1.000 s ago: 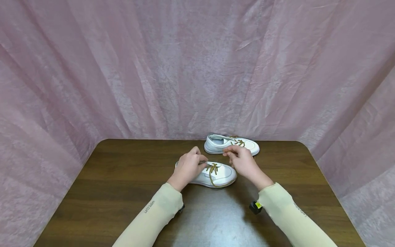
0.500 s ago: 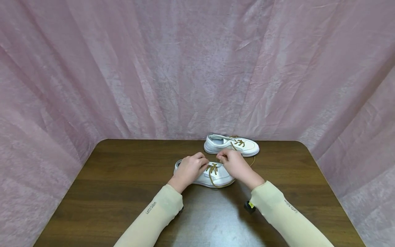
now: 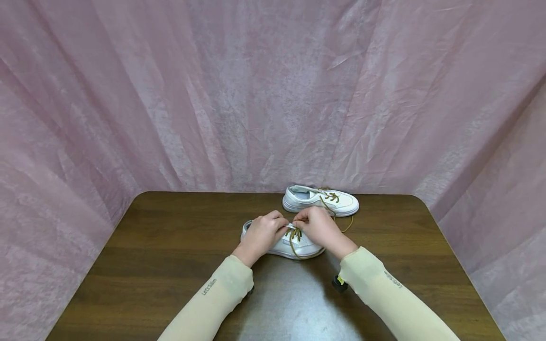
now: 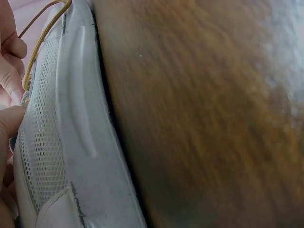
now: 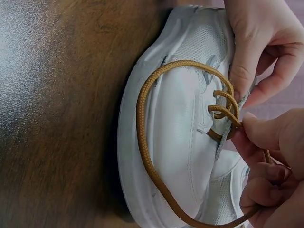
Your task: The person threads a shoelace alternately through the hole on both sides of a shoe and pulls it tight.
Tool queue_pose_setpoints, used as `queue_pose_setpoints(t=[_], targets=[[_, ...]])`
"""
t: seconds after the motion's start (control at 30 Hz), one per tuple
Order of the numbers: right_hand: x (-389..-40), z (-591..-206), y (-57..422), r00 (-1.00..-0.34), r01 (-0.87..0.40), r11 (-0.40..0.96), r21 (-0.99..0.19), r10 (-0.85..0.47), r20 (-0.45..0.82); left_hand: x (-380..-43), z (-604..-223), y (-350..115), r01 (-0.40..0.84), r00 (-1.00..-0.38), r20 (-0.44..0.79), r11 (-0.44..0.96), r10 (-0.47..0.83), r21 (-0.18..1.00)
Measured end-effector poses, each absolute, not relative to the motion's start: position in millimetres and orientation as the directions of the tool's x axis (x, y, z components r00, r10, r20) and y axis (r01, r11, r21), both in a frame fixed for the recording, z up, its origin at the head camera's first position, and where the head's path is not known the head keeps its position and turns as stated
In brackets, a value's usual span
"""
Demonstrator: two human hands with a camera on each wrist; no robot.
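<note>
A white sneaker (image 3: 307, 250) with brown laces stands on the table, toe to the right. My left hand (image 3: 264, 233) grips its upper at the tongue; in the right wrist view the left thumb (image 5: 242, 71) lies beside the top eyelets, with fingers behind. My right hand (image 3: 320, 227) pinches the brown shoelace (image 5: 145, 137) close to the eyelets, and in the right wrist view the lace loops over the toe and back to its curled fingers. From the left wrist view, the sneaker's mesh side (image 4: 45, 123) shows, and the left thumb presses at its top edge.
A second white sneaker (image 3: 347, 202) with brown laces lies behind, near the far edge of the brown wooden table (image 3: 170, 246). Lace hangs onto the table to the right of my right hand. A pink curtain (image 3: 256, 94) rises behind and at both sides.
My right hand has moved left and slightly down, from in front of the rear sneaker to the near sneaker's eyelets, bringing the lace along. The left hand keeps nearly the same place.
</note>
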State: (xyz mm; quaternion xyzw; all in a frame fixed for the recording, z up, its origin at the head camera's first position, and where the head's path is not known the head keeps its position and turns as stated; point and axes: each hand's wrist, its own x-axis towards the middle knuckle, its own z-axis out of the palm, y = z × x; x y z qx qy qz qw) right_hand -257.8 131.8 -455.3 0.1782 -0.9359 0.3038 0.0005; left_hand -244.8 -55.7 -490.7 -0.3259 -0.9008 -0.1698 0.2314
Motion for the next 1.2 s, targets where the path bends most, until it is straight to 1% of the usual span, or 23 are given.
queue_pose_setpoints(t=[0.13,0.37,0.6,0.8,1.1,1.2], targets=[[-258.6,-456.8,130.1,-0.935,-0.340,0.768,-0.542,-0.338,0.108,-244.8,-490.9,-54.8,0.671,-0.668,0.548,0.726,0.503,0.151],[-260.1,-459.2,128.9,-0.935,-0.338,0.755,-0.562,-0.337,0.108,-244.9,-491.0,-54.8,0.671,-0.669,0.545,0.726,0.506,0.150],[-260.9,-457.8,125.5,-0.923,-0.370,0.768,-0.523,-0.368,0.111,-244.2,-491.0,-55.4,0.677,-0.661,0.558,0.720,0.501,0.155],[-262.1,-459.7,121.3,-0.931,-0.346,0.763,-0.546,-0.352,0.098,-244.0,-491.6,-55.0,0.679,-0.647,0.581,0.720,0.495,0.143],[-265.4,-462.7,118.1,-0.941,-0.298,0.732,-0.612,-0.333,0.060,-244.4,-493.3,-55.4,0.673,-0.658,0.575,0.723,0.486,0.159],[-266.0,-462.6,117.8,-0.939,-0.302,0.738,-0.603,-0.341,0.052,-245.0,-493.9,-55.6,0.672,-0.661,0.574,0.721,0.482,0.168]])
